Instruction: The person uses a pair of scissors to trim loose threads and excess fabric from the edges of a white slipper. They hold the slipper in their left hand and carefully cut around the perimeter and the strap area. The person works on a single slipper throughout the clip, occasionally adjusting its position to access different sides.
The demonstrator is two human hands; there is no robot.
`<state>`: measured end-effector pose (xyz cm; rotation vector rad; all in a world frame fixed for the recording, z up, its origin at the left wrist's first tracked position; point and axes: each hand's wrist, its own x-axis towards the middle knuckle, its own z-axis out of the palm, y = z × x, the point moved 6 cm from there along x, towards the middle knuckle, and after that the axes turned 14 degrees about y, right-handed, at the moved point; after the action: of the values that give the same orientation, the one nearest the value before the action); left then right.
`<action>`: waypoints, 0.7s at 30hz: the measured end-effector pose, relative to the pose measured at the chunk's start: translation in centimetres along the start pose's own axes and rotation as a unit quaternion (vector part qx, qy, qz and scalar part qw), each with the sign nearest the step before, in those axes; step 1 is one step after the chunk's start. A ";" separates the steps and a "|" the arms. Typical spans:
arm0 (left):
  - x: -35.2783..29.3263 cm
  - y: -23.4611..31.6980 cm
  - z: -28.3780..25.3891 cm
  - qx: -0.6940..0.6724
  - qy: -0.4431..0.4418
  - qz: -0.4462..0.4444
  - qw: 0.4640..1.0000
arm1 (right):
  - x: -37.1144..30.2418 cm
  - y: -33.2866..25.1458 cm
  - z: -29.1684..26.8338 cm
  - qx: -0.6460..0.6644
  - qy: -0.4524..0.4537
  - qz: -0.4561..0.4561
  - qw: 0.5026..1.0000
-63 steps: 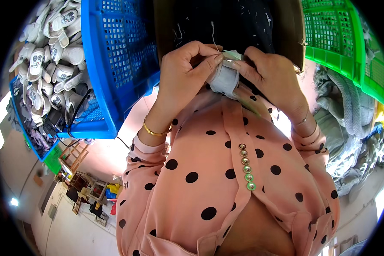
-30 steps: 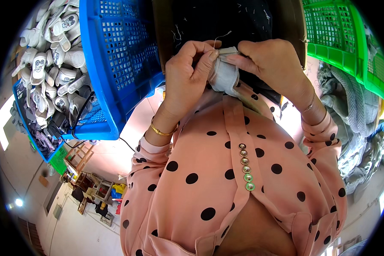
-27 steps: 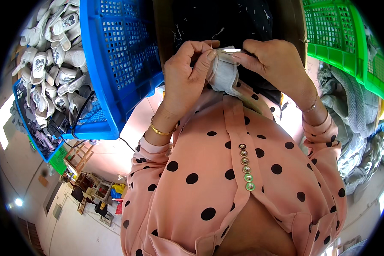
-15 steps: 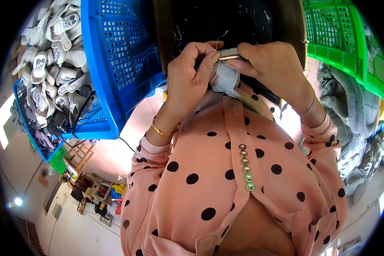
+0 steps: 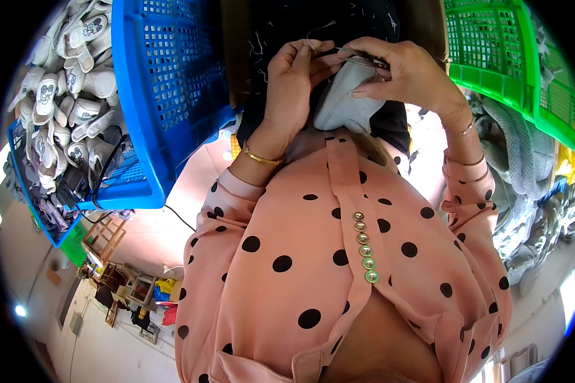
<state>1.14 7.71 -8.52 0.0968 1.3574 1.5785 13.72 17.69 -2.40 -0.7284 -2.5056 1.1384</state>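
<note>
My right hand [image 5: 409, 73] is closed on a pale grey-white shoe upper [image 5: 346, 96], thumb on its side and fingers over its top edge. Something dark and shiny shows at that edge beneath the fingers, too covered to name. Left of it, my left hand [image 5: 294, 80] is raised with thumb and forefinger pinched together. A fine white thread [image 5: 321, 29] runs up from this pinch. The left hand's other fingers reach toward the shoe upper's edge; whether they touch it is unclear. Black cloth [image 5: 275, 25] with white thread scraps lies behind both hands.
At left stands a blue plastic crate [image 5: 185, 83], with a heap of pale shoes [image 5: 76, 96] beyond it. A dark cable [image 5: 102, 169] hangs over the crate's corner. Green crates [image 5: 492, 57] stand at right, above piled grey material [image 5: 517, 153]. Brown box sides [image 5: 233, 57] flank the black cloth.
My hands have drawn apart; before, they met at a small pale edge. The shoe upper has swung into fuller view under my right hand, and both hands have moved slightly farther away.
</note>
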 end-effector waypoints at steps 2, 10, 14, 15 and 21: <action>-0.7 0.9 -0.8 0.123 0.006 0.094 0.988 | -0.1 0.6 0.1 0.058 -0.055 0.039 0.996; -5.1 2.8 0.4 0.469 -0.092 0.539 0.693 | 0.1 4.3 2.8 0.205 -0.035 0.140 0.968; -4.7 3.1 0.4 0.435 -0.109 0.571 0.688 | -0.1 4.3 3.2 0.179 -0.046 0.188 0.965; -4.0 3.1 -0.1 0.387 -0.099 0.499 0.769 | -0.3 4.2 3.3 0.164 -0.036 0.190 0.967; -1.9 0.8 -0.3 0.097 -0.127 0.062 0.985 | -0.7 3.0 3.1 0.093 -0.006 0.137 0.986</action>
<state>1.39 6.30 -6.99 0.4939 1.3189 1.4748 13.88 17.05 -6.72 -1.0368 -2.3179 1.4477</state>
